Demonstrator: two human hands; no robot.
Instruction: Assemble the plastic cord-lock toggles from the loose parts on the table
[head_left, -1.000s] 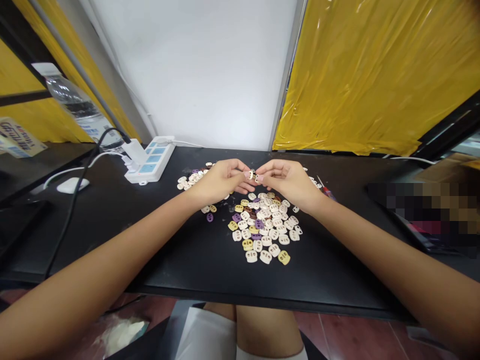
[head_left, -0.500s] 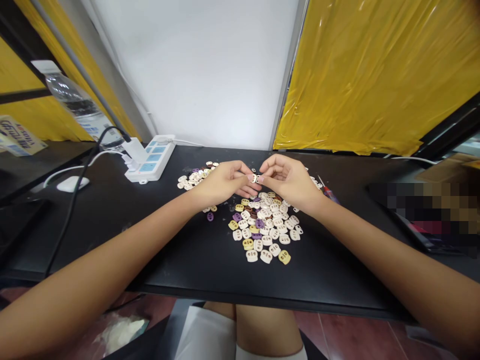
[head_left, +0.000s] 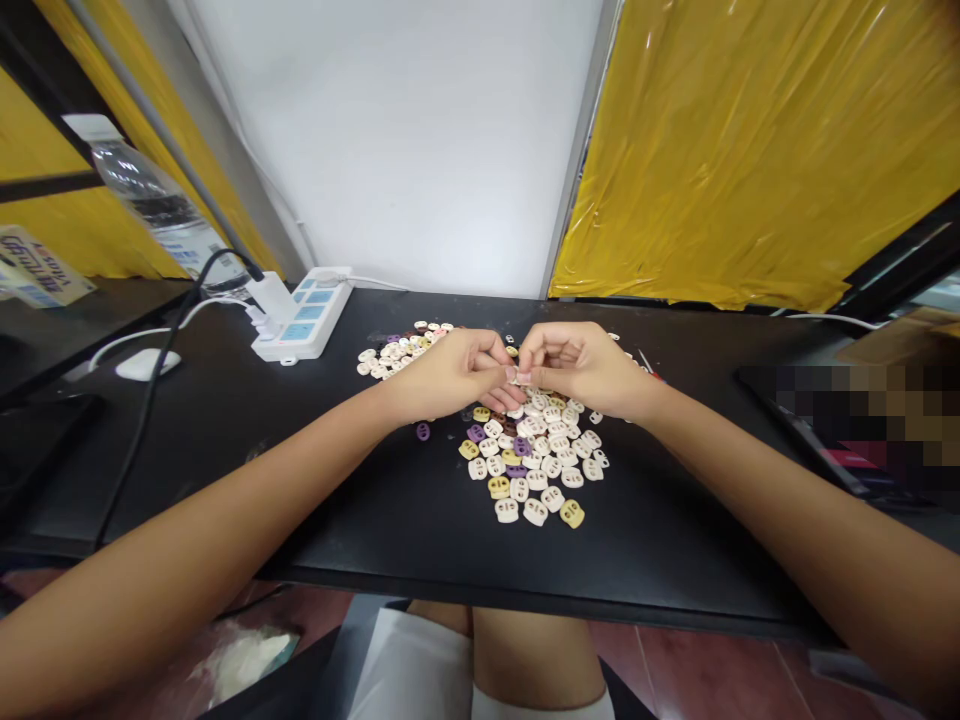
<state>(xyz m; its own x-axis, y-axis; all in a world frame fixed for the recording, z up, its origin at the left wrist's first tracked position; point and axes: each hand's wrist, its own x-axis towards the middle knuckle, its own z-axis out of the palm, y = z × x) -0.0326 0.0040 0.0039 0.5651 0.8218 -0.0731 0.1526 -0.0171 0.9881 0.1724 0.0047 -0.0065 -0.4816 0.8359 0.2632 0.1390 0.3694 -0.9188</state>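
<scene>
My left hand [head_left: 466, 368] and my right hand [head_left: 583, 366] meet above the black table, thumbs and fingers pinched together around one small white cord lock [head_left: 517, 377]. Fingertips cover most of it. Just below my hands, towards me, spreads a loose pile of two-hole cord locks [head_left: 535, 479], mostly white, with yellow, purple and brown ones among them. Another heap of mostly white cord locks [head_left: 397, 352] lies beyond my left wrist, partly hidden by it. A single purple cord lock [head_left: 423, 431] sits apart below that wrist.
A white power strip [head_left: 313, 318] with plugs and cables stands at the back left, near a water bottle [head_left: 154, 200] and a white mouse [head_left: 147, 365]. A screwdriver [head_left: 646, 364] lies behind my right wrist. The table's front edge [head_left: 525, 598] runs above my knees.
Both hands have come slightly down towards me, still together. The white cord lock, plainly seen between the fingertips before, is now mostly covered by them.
</scene>
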